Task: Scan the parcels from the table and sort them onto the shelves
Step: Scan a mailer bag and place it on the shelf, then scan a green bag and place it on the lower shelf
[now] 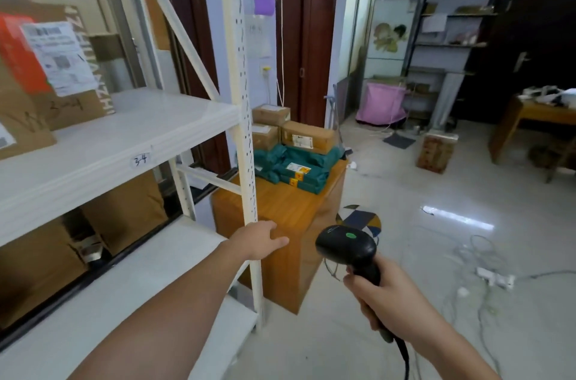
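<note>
On the left, boxes already sit on the white shelves; the left hand reaches forward empty, fingers loosely open, near the upright. Further in, the table carries the waiting parcels at its far end — the step looks like fetching the next one. At right, the right hand is wrapped around the scanner — next, probably lift a parcel and aim at its label

Right hand wrapped around the handle of a black scanner, head pointing forward, cord trailing down. Left hand empty, fingers loosely extended beside the white shelf upright. Ahead, a wooden bench carrying green parcels and cardboard boxes stacked at its far end. Cartons on the shelf marked 3-4.
</note>
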### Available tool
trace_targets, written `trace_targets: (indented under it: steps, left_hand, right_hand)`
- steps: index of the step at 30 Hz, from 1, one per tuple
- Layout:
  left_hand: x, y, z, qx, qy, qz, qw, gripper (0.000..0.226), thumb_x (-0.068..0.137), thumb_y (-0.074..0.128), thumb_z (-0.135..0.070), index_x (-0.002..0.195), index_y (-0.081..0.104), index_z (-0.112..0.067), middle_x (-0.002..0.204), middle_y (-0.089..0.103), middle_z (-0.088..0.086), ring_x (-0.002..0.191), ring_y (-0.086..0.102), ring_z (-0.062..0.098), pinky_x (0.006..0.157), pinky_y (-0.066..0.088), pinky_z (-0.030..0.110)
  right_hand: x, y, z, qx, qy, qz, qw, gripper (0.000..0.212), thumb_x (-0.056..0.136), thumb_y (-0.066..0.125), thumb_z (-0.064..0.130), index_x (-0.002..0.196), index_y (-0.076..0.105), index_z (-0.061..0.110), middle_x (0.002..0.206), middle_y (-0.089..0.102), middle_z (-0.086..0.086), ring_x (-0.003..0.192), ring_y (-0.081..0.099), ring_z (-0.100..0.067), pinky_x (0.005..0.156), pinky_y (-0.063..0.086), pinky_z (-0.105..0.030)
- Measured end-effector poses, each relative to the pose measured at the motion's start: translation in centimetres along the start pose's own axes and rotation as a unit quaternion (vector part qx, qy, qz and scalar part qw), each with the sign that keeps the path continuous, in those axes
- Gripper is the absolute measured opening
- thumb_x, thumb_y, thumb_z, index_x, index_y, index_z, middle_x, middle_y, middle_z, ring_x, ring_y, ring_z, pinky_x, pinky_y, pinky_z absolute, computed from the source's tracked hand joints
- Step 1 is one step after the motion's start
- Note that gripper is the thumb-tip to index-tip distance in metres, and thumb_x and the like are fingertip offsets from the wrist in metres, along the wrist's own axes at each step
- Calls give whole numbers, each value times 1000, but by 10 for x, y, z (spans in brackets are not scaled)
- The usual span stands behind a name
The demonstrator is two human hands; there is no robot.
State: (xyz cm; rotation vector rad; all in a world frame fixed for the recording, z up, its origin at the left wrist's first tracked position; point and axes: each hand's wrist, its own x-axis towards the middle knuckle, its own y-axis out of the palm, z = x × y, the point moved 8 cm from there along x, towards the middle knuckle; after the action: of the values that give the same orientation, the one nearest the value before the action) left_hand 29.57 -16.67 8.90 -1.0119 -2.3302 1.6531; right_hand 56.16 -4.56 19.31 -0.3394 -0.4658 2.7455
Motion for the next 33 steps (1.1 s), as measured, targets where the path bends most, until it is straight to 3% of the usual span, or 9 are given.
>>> trace_targets:
  steps: [13,18,24,33]
  left_hand:
    - [235,-17,-45,60,18,28,998,84,95,46,-73,161,30,-23,168,31,5,151,35,29,120,34,50]
    - [330,-37,-59,63,20,24,998,83,95,48,-72,160,34,-23,166,35,4,149,38,28,119,36,50]
    - [422,-27,-71,61,14,54,997,79,99,46,-68,160,34,-20,165,36,5,149,38,27,120,34,46]
    - [552,-10,-63,-5,-93,85,992,77,103,39,-66,161,32,-15,162,40,11,145,43,32,114,38,44]
  right_hand:
    - [187,-84,-16,-7,16,-38,999,10,93,58,10,93,56,21,57,53,-5,46,50,-21,46,43,-29]
    - [269,-110,-11,3,27,-52,998,16,94,57,7,89,55,22,55,50,-4,44,47,-20,40,40,-24]
    - [365,-140,-29,8,59,-46,997,10,95,57,9,97,57,19,48,52,0,36,46,-14,35,37,-21]
    - [539,-191,-51,-27,65,33,997,8,93,59,11,100,59,15,58,54,-7,40,49,-16,37,39,-22]
